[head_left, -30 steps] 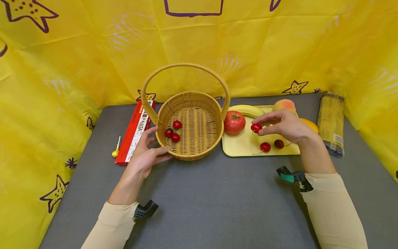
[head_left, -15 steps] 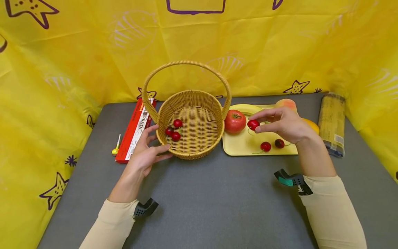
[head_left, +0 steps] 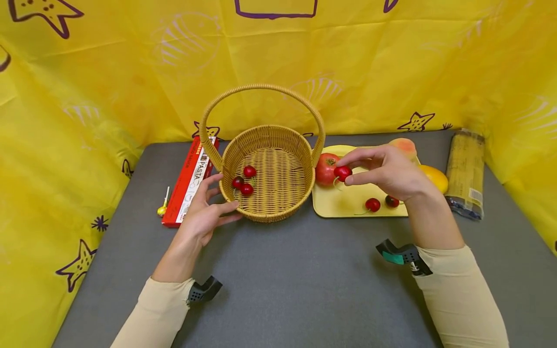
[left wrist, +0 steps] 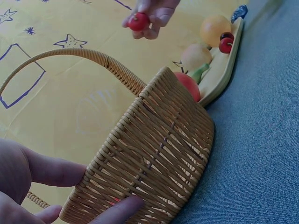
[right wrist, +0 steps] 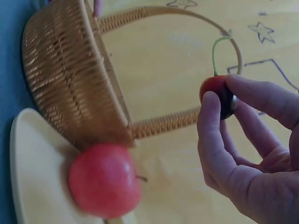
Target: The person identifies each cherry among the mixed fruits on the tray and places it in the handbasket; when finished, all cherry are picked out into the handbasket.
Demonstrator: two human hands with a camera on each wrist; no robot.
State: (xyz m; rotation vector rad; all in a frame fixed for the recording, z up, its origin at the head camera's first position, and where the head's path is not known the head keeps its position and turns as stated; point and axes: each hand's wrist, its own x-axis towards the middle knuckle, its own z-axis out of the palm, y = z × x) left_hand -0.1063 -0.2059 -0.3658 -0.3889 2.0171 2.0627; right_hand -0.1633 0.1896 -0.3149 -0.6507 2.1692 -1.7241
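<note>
A round wicker basket (head_left: 270, 212) with a tall handle stands at mid-table, three cherries (head_left: 246, 189) lying toward the left of its floor. At its left front rim my left hand (head_left: 208, 217) grips the basket, the thumb over the edge and fingers against the wall. My right hand (head_left: 385, 174) pinches a red cherry (head_left: 343, 173), dark on one side and green-stemmed in the right wrist view, between thumb and fingertips. That hand is raised over the yellow tray (head_left: 324, 209), in front of a red apple (head_left: 325, 170). Two more cherries (head_left: 373, 205) lie near the tray's front edge.
Also on the tray are a peach (head_left: 403, 146), an orange-yellow fruit (head_left: 435, 179) and a banana, mostly hidden by my right hand. A long pasta package (head_left: 465, 169) lies at right. Left of the basket are a red pasta box (head_left: 184, 186) and a lollipop (head_left: 162, 210).
My right hand has carried the cherry leftward toward the basket, now overlapping the apple in the head view. My left hand has stayed on the basket rim.
</note>
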